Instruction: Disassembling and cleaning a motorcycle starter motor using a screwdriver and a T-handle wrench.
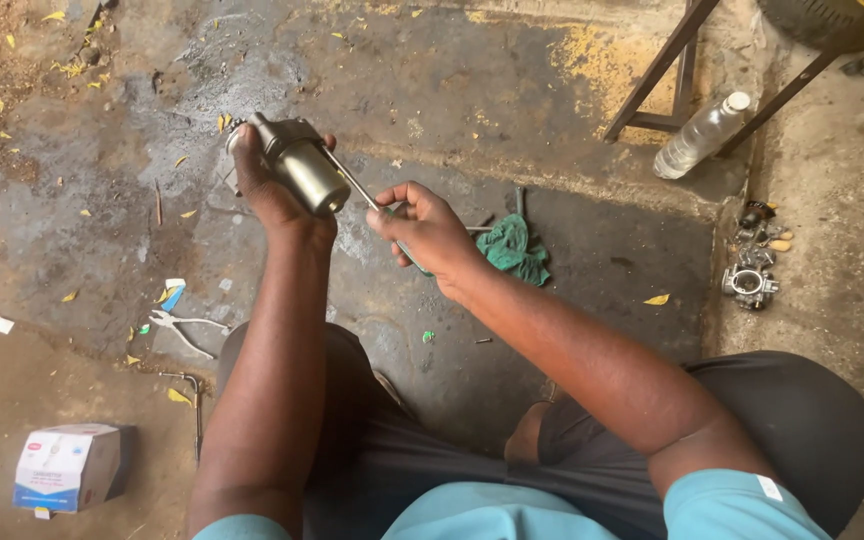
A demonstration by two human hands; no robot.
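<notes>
Crouched over the floor (552, 120), we grip a metal cylinder (302, 165) in our left hand (272, 190), right hand (427, 230) fingers closed on a screwdriver (352, 180). One slip could jab the left hand, we judge.

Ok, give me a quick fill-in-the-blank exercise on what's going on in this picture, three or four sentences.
1. The left hand holds a small metal cylinder part above the ____ floor.
2. The right hand holds a ____ whose shaft reaches the cylinder part.
3. On the floor past the right hand lies a crumpled ____ cloth.
4. A clear plastic ____ lies by the metal frame.

Missing words: concrete; screwdriver; green; bottle
</notes>
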